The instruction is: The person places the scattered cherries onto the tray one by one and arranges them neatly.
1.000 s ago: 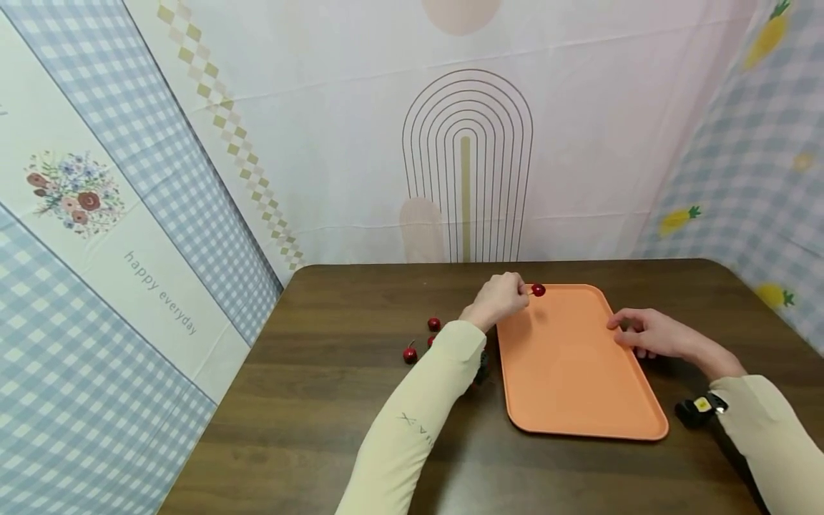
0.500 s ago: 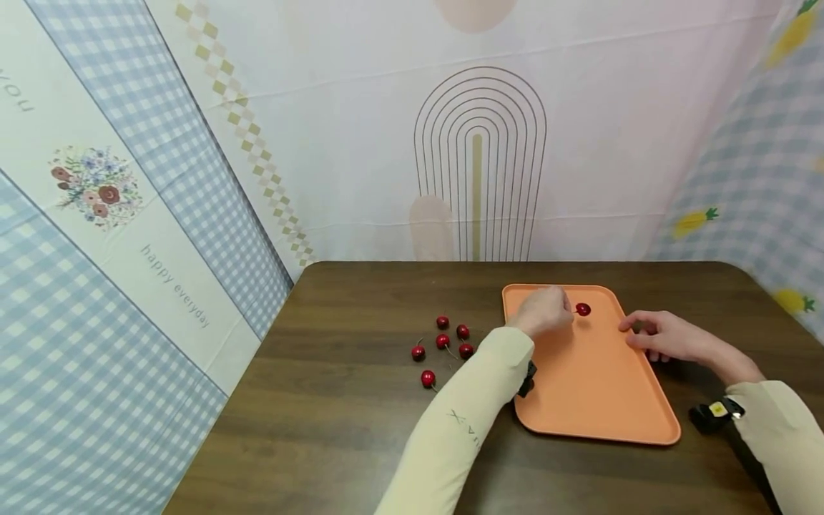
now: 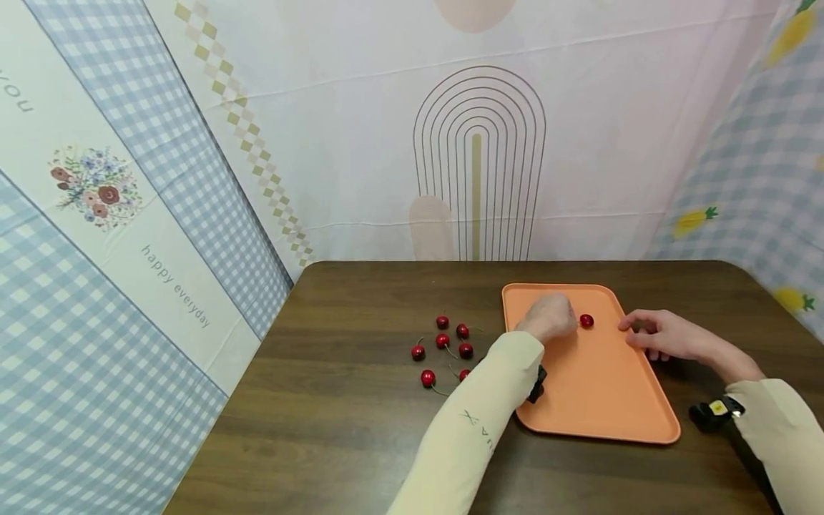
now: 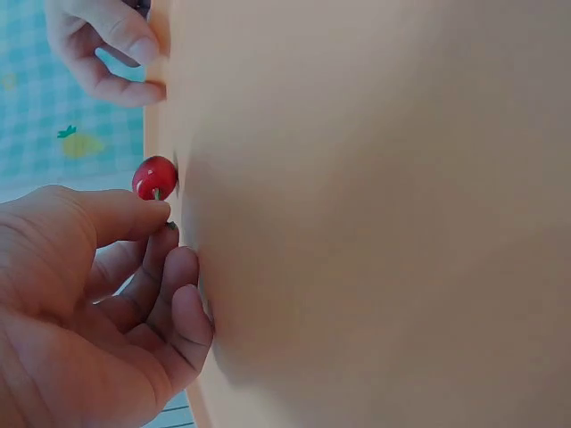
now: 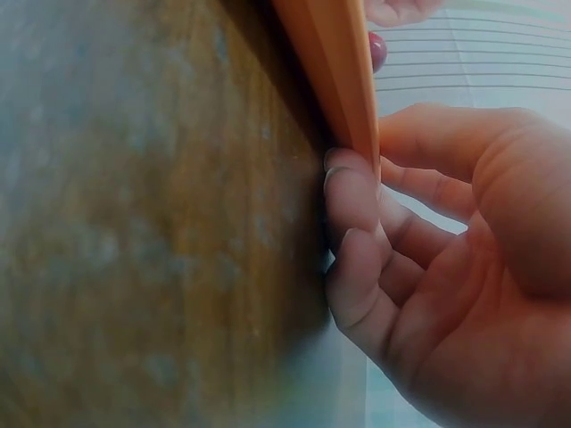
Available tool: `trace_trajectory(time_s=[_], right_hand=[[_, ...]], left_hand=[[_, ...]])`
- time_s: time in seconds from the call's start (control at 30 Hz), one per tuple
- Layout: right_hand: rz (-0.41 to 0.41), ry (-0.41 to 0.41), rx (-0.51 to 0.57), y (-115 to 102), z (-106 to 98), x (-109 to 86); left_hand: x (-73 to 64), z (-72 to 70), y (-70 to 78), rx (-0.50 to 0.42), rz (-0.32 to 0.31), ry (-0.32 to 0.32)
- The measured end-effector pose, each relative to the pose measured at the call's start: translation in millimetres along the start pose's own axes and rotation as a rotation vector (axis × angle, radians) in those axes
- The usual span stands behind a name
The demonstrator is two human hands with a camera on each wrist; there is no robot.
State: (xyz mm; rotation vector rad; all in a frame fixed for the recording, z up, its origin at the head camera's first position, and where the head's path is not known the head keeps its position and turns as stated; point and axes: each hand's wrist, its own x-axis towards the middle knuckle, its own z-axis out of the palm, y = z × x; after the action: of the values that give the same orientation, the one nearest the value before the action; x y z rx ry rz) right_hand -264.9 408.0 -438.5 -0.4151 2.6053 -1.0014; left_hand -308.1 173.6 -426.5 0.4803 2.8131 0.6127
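My left hand (image 3: pixel 550 317) is over the upper part of an orange tray (image 3: pixel 599 400). Its thumb and forefinger pinch the stem of a red cherry (image 3: pixel 586 321). In the left wrist view the cherry (image 4: pixel 153 178) sits just beyond the fingertips, close to the tray's surface; whether it touches cannot be told. At the tray's right rim, my right hand (image 3: pixel 666 336) holds the edge. The right wrist view shows the thumb on one side of the tray rim (image 5: pixel 337 76) and curled fingers on the other.
Several red cherries (image 3: pixel 442 341) with stems lie loosely grouped on the dark wooden table (image 3: pixel 309 429), left of the tray. The left sleeve (image 3: pixel 473 408) crosses in front of part of that group. A patterned cloth (image 3: pixel 360 143) hangs behind the table.
My left hand has carried the cherry rightward and then lower over the tray. The view has turned slightly left. My right hand has stayed at the rim.
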Motion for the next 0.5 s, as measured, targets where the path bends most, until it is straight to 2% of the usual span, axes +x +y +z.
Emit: trace_trajectory(time_s=[0.2, 0.3, 0.4, 0.5], right_hand=[[0.001, 0.004, -0.008, 0.3, 0.8, -0.3], [-0.008, 0.006, -0.007, 0.4, 1.0, -0.7], [-0.010, 0.007, -0.007, 0.5, 1.1, -0.6], [-0.003, 0.007, -0.010, 0.4, 0.7, 0.5]], left_hand=[[-0.2, 1.0, 2.1, 0.021, -0.009, 0.003], [0.0, -3.1, -0.7, -0.005, 0.011, -0.020], [0.3, -12.1, -7.7, -0.030, 0.056, -0.052], [-0.2, -26.7, -18.3, -0.031, 0.119, -0.055]])
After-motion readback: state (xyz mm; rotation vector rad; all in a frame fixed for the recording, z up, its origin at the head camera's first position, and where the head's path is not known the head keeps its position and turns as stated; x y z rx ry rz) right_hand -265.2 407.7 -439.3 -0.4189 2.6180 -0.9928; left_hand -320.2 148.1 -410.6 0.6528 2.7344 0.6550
